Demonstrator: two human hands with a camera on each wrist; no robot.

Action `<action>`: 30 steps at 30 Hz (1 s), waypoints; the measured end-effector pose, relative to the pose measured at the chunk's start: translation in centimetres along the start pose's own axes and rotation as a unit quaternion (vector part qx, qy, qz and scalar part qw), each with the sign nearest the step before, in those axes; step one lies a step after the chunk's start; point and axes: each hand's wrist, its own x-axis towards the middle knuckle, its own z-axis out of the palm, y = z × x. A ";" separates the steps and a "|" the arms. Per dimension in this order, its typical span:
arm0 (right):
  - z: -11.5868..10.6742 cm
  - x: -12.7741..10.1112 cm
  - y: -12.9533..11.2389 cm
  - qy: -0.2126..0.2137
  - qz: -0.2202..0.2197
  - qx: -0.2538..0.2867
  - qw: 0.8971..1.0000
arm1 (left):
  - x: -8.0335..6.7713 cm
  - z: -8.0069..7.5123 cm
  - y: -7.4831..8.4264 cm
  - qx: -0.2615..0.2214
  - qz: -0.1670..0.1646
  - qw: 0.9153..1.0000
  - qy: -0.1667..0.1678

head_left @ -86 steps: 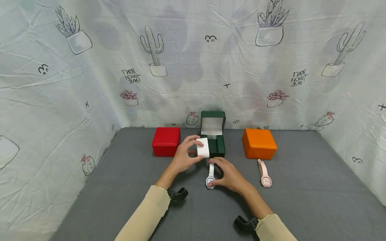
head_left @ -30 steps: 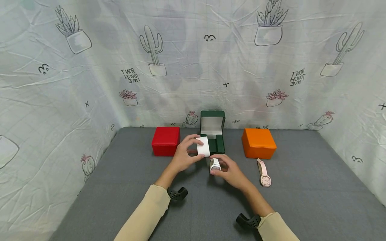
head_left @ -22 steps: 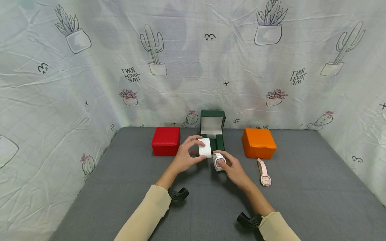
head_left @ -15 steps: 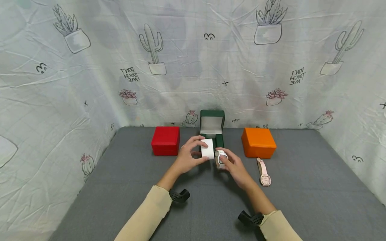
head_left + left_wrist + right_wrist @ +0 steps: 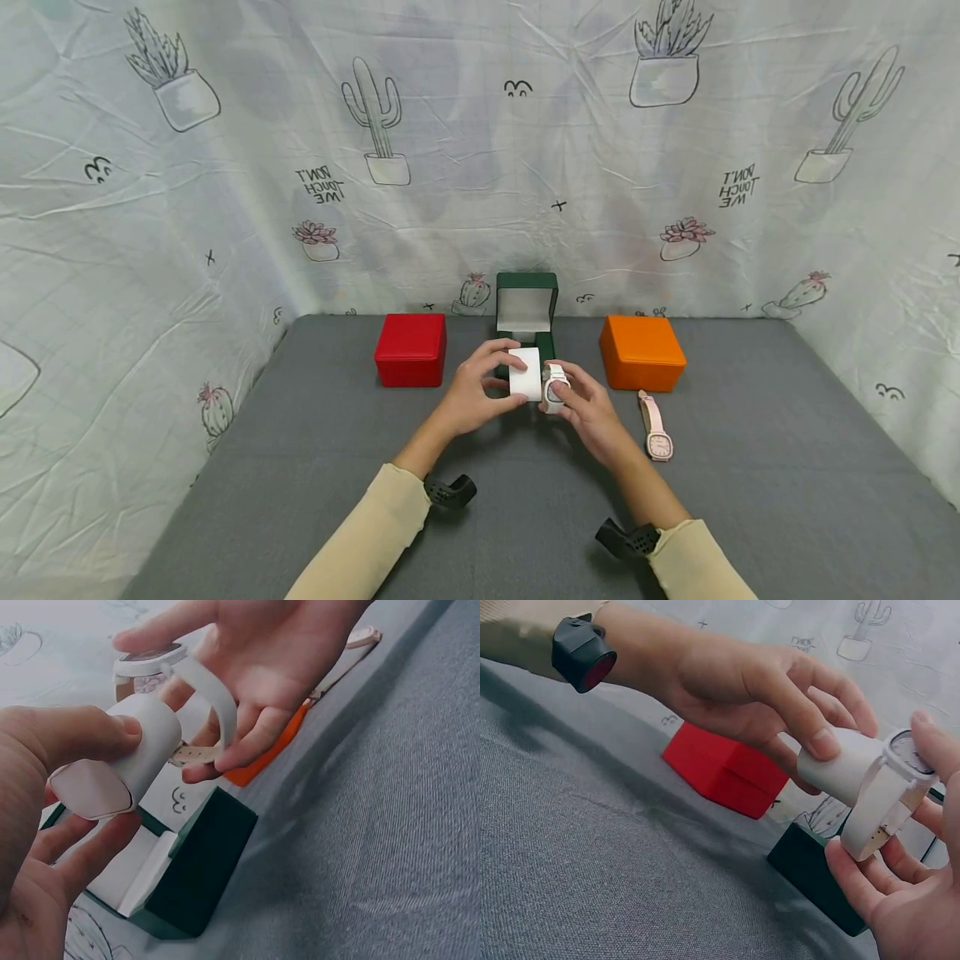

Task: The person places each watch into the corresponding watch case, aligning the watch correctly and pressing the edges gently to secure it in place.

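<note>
Both arms wore long cream sleeves (image 5: 375,525) ending at the wrists. Each wrist carried a black strapped device (image 5: 450,492), its perforated housing showing a dark red face (image 5: 596,667).

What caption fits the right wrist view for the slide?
Right hand slips a white watch onto the white cushion gripped by the left hand, above the green box.
</note>
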 end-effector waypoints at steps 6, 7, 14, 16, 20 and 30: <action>-0.2 0.0 -0.2 -0.004 0.007 0.039 0.999 | -0.1 0.4 0.4 -0.003 0.020 1.000 -0.007; -0.2 -0.1 -0.2 -0.006 0.010 0.047 0.999 | -0.1 0.5 0.5 -0.002 0.021 1.000 -0.008; -0.2 -0.2 -0.3 -0.006 0.003 0.062 0.998 | -0.1 1.0 0.8 0.009 0.030 0.999 -0.011; -0.1 -0.1 -0.3 0.002 0.003 0.057 0.998 | -0.1 1.1 0.8 0.011 0.032 0.999 -0.010; -0.1 -0.1 -0.3 0.018 0.013 0.047 0.999 | -0.1 1.1 0.8 0.010 0.033 0.999 -0.009; -0.2 -0.1 -0.2 0.023 0.023 0.035 0.999 | -0.1 1.2 1.0 0.009 0.015 1.000 -0.012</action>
